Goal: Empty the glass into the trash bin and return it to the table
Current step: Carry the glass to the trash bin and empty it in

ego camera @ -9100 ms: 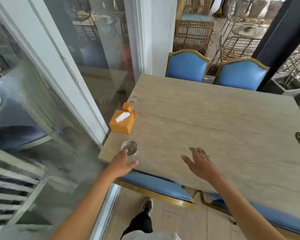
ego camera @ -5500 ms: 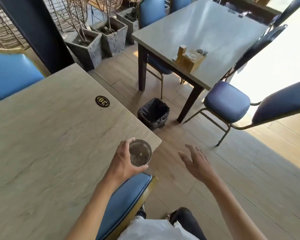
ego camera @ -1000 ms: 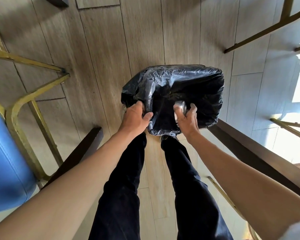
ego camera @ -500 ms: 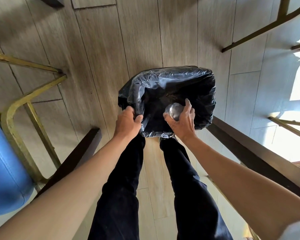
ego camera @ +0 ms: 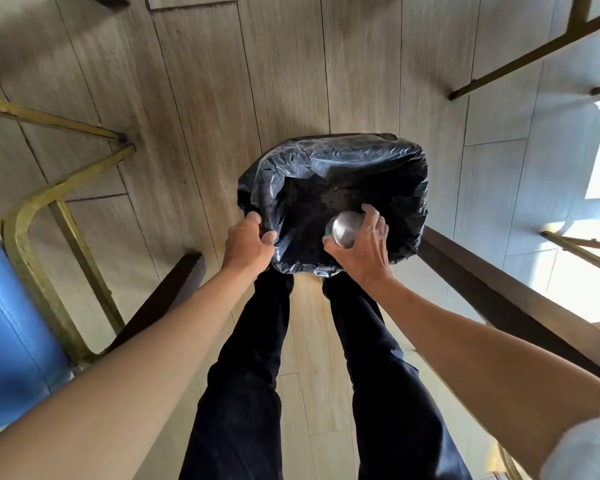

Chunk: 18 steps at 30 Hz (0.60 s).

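The glass [ego camera: 344,229] is turned over above the open mouth of the trash bin [ego camera: 336,202], its round base facing up toward the camera and its rim pointing down into the bin. The right hand [ego camera: 361,249] grasps it from the side, thumb on the near left of the base and fingers [ego camera: 373,216] curled round the far side. What lies inside the glass cannot be made out.

The bin stands on the wooden plank floor [ego camera: 222,81] and is lined with a black plastic bag [ego camera: 409,174] that folds over its rim. The left hand [ego camera: 248,242] is clenched on the near left edge of that bag, pinching the plastic just beside the glass.

Directly below the bin, the person's legs in dark trousers [ego camera: 253,375] stand close to it. A dark wooden table leg [ego camera: 499,303] runs diagonally at the right, next to the bin. At the left edge sits a blue padded chair [ego camera: 11,323] with a gold metal frame [ego camera: 42,220].
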Motion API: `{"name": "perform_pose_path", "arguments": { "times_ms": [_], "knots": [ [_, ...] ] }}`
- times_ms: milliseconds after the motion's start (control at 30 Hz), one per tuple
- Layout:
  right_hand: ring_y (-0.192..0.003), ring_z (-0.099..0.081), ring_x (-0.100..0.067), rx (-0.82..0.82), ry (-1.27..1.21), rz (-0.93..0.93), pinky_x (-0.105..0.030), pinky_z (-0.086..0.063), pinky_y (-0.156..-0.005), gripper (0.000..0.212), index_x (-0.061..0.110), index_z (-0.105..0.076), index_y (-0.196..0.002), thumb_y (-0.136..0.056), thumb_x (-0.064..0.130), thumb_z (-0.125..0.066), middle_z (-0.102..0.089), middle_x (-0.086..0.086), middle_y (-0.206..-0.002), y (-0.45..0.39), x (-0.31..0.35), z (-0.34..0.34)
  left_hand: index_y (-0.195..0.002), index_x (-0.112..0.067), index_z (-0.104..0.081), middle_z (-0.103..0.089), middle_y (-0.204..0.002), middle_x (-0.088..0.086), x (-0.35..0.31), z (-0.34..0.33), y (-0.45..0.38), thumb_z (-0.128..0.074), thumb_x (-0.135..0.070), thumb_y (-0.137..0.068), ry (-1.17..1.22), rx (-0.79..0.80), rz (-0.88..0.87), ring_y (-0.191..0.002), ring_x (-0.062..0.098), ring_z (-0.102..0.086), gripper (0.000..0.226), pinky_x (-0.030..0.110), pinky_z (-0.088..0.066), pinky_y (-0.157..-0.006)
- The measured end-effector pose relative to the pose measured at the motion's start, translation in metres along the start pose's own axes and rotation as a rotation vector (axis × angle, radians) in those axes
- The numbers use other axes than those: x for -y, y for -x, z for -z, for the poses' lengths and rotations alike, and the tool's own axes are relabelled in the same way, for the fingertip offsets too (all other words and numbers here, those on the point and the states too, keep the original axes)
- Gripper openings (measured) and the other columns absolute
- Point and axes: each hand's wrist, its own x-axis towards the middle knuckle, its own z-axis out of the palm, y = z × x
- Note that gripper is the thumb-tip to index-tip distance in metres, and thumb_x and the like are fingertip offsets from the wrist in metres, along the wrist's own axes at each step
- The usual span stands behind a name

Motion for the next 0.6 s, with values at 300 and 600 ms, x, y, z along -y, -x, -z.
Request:
{"name": "perform_pose_path", "arguments": {
  "times_ms": [300,600],
  "knots": [
    [-0.129,-0.039,-0.031,0.042,0.118,0.062,-0.044,-0.041,-0.112,0.094,0.003,-0.035,-0.143,-0.071,0.037,-0.086,-0.044,-0.017,-0.139,0.0003,-0.0039,0.0029,-0.125,-0.007,-0.055,-0.063,-0.112,0.015,-0.0003,0.0008,-0.0015,-0.062,-0.023,-0.098,0.010,0.013,-0.003,-0.106,0.034,-0.066,0.032,0.041,-0.054,-0.087],
    [-0.122,-0.042,-0.030,-0.039,0.117,0.074,-0.042,-0.042,-0.108,0.086,0.006,-0.040,-0.134,-0.070,0.039,-0.085,-0.048,-0.014,-0.131,0.0013,-0.0068,0.0077,-0.126,-0.004,-0.054,-0.063,-0.114,0.017,0.0000,-0.0008,-0.0011,-0.062,-0.022,-0.099,0.021,-0.007,-0.016,-0.106,0.033,-0.065,0.034,0.040,-0.053,-0.086]
  ]
}}
